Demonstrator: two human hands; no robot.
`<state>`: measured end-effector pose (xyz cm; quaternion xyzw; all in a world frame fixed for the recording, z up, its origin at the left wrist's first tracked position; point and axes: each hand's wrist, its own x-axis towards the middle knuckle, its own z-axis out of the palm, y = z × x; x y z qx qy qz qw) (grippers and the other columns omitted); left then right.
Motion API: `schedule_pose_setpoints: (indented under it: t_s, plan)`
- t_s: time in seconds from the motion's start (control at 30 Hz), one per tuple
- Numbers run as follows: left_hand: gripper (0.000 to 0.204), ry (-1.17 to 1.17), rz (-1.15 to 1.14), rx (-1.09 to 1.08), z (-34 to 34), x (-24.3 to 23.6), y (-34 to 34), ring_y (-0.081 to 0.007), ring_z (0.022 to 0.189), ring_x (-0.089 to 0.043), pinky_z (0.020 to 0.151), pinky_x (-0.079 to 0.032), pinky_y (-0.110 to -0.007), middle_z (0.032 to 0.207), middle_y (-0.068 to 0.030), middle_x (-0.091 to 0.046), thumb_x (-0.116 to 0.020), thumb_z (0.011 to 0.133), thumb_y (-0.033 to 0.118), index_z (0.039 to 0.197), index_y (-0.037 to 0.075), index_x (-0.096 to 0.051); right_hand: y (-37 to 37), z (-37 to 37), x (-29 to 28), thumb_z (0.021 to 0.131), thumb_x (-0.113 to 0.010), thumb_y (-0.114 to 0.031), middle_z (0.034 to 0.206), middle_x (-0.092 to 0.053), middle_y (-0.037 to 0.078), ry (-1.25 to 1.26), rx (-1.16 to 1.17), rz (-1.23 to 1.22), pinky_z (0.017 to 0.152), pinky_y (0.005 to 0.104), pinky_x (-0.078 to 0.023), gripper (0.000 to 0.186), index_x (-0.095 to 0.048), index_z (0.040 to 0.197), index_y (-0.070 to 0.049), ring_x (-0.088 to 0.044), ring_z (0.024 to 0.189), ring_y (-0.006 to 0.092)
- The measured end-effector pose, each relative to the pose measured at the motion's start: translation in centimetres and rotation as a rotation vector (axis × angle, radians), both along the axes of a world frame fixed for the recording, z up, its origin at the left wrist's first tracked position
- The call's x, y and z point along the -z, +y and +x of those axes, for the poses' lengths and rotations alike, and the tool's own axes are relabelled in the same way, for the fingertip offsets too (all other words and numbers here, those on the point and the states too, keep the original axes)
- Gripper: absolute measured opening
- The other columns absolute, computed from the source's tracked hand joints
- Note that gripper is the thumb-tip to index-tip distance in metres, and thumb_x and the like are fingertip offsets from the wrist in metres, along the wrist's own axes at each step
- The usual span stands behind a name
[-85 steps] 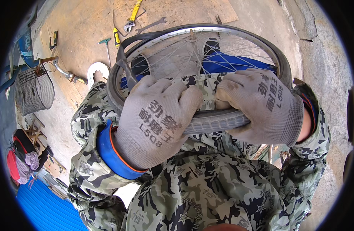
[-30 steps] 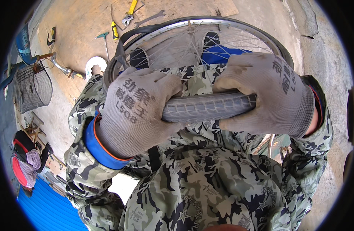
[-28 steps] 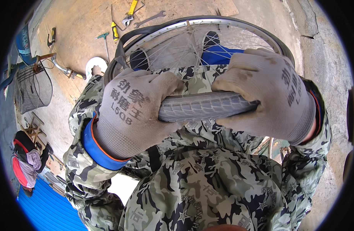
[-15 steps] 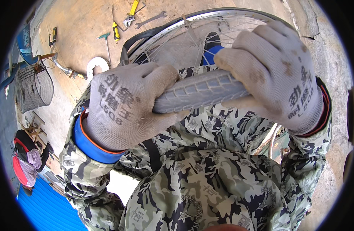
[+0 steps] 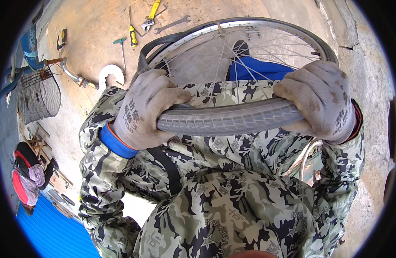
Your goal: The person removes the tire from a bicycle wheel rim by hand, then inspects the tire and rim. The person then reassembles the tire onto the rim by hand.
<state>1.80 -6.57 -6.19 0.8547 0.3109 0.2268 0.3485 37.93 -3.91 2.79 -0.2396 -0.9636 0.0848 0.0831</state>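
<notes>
- Grip, head view: gloved left hand point(image 5: 147, 109) and gloved right hand point(image 5: 322, 101), well apart, are both clamped on the treaded tyre point(image 5: 232, 118) at the frame's centre.
- Its spoked bicycle wheel point(image 5: 249, 23) reaches toward the upper edge; a black rubber strip point(image 5: 163, 41) runs along the rim's left side.
- Upper left: adjustable wrench point(image 5: 148, 23), open-end wrench point(image 5: 172, 25), yellow-handled screwdriver point(image 5: 133, 36), green T-handle tool point(image 5: 122, 51).
- Far left: wire basket point(image 5: 38, 99).

My left glove point(image 5: 144, 107) and right glove point(image 5: 322, 101) are bearing dark characters, my jacket point(image 5: 234, 202) letters and stars, a blue tube point(image 5: 30, 46) pale lettering.
</notes>
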Motion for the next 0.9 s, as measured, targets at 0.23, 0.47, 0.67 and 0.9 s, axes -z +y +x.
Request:
schedule_pose_setpoints:
  t_s: [0.23, 0.47, 0.67, 0.9]
  plan:
    - [0.048, 0.032, 0.176, -0.093, -0.9, -1.3, 1.3, -0.0337, 0.085, -0.068, 0.075, -0.054, -0.044, 0.095, -0.0104, -0.065, -0.091, 0.069, 0.023, 0.112, 0.007, -0.074, 4.1, -0.7, 1.0, 0.091, -0.084, -0.052, 0.076, -0.071, 0.003, 0.156, -0.098, 0.074, 0.057, 0.033, -0.051, 0.05, -0.073, 0.106, -0.006, -0.069, 0.062, 0.0186]
    - [0.054, 0.293, 0.281, -0.132, 0.6, -10.0, 0.7, -0.031, 0.085, -0.065, 0.073, -0.048, -0.044, 0.094, -0.0099, -0.065, -0.095, 0.067, 0.024, 0.113, 0.006, -0.073, 5.8, 2.0, 0.9, 0.078, -0.096, -0.036, 0.085, -0.072, 0.005, 0.266, -0.116, -0.086, 0.066, 0.0363, -0.054, 0.049, -0.072, 0.105, -0.004, -0.07, 0.069, 0.0222]
    - [0.074, 0.43, 0.154, -0.202, 5.3, -10.6, -1.4, -0.034, 0.098, -0.065, 0.085, -0.05, -0.049, 0.108, -0.0101, -0.062, -0.096, 0.054, 0.017, 0.123, 0.011, -0.07, 6.0, 1.9, 1.8, 0.076, -0.097, -0.025, 0.089, -0.071, 0.008, 0.389, -0.087, -0.255, 0.074, 0.0377, -0.054, 0.047, -0.07, 0.108, -0.003, -0.071, 0.08, 0.0255]
    - [0.083, 0.424, 0.014, -0.171, 9.9, -10.6, -1.0, -0.0349, 0.109, -0.066, 0.098, -0.05, -0.052, 0.117, -0.0112, -0.065, -0.097, 0.061, 0.025, 0.136, 0.01, -0.064, 1.3, -0.2, -1.1, 0.066, -0.097, -0.039, 0.101, -0.064, 0.008, -0.001, 0.019, -0.228, 0.08, 0.0398, -0.051, 0.066, -0.067, 0.117, -0.01, -0.065, 0.091, 0.0269]
